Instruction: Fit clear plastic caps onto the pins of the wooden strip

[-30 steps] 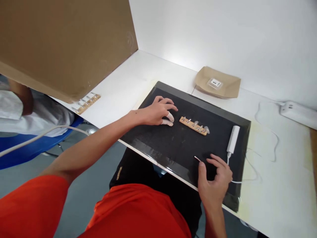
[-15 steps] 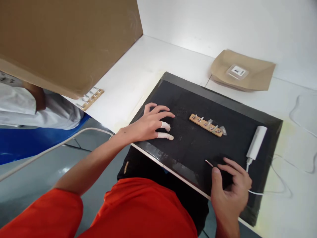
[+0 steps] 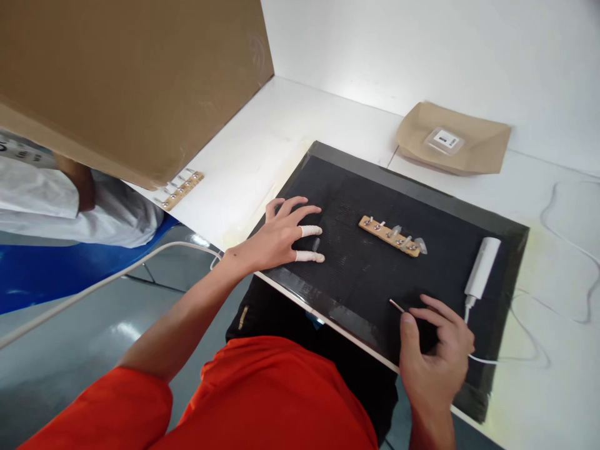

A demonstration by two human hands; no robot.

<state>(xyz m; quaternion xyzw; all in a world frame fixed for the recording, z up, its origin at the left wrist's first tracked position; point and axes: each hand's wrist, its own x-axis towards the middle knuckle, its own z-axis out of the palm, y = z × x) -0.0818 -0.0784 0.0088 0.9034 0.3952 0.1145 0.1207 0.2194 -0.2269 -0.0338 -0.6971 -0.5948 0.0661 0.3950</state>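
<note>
From the head cam, your left hand [image 3: 276, 240] is spread wide with nothing gripped, two fingers in white covers, over the black mat [image 3: 347, 281] on the bench [image 3: 290, 115]. Your right hand [image 3: 435, 359] is nearly closed at the tips, looks like thumb and finger are pinching a thin stick [image 3: 395, 304]. Wooden strip [image 3: 380, 232] with the metal studs lies between your hands, farther back, touching neither. White cylinder [image 3: 484, 265] is just beyond your right.
</note>
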